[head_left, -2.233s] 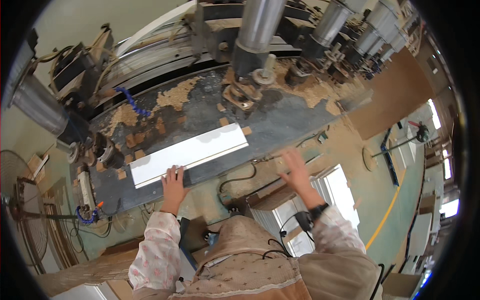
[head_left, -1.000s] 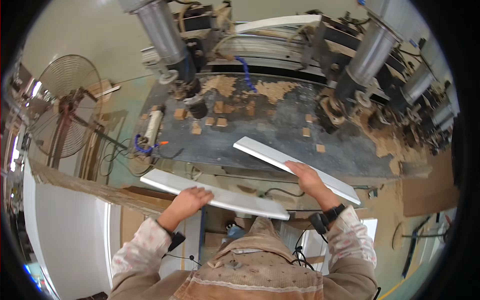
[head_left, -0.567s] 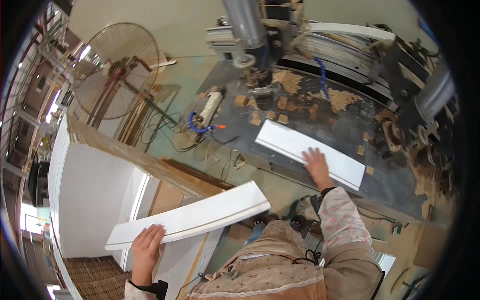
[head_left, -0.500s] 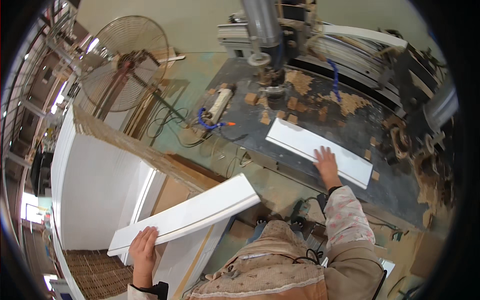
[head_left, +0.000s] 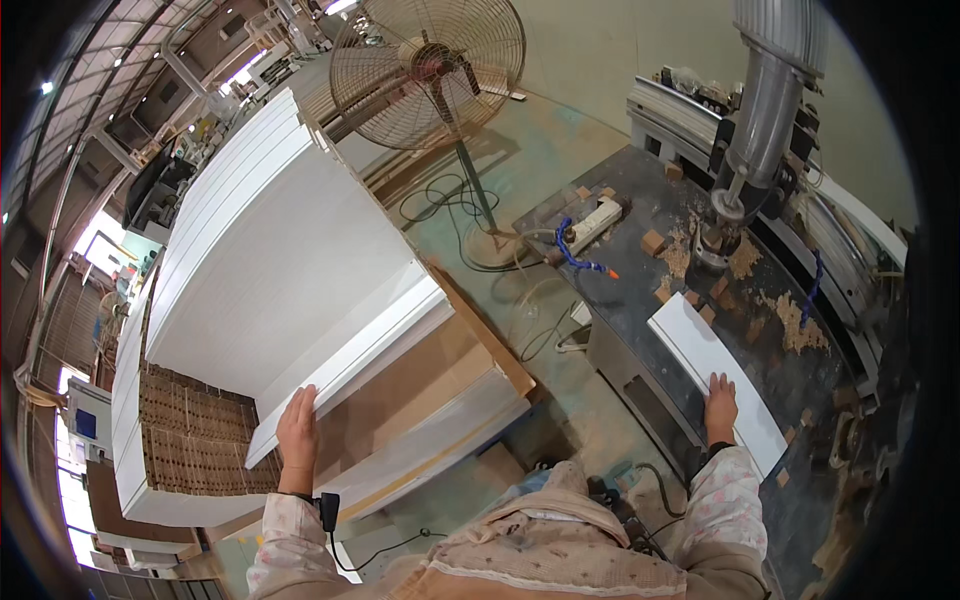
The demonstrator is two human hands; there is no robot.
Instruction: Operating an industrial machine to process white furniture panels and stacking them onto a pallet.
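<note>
My left hand (head_left: 297, 438) holds the near end of a long white board (head_left: 365, 352), its fingers straight and close together over the edge. This board lies slanting along the open side of the white panel stack (head_left: 270, 250); its thumb side is hidden. On the dark worktable to the right rests a second white board (head_left: 705, 350) with a grooved edge. My right hand (head_left: 720, 408) lies on that board's near long edge, fingers stretched out over its face.
Behind the right-hand board stands a machine spindle (head_left: 712, 245) among wood chips and small blocks. A blue hose with an orange tip (head_left: 590, 262) lies at the worktable (head_left: 625, 190) edge. A caged floor fan (head_left: 430, 65) and loose cables stand beyond the stack.
The view has swung left. The left board has moved from above the box corner down against the stack, still in my left hand. My right hand's fingers have drawn closer together on the other board.
</note>
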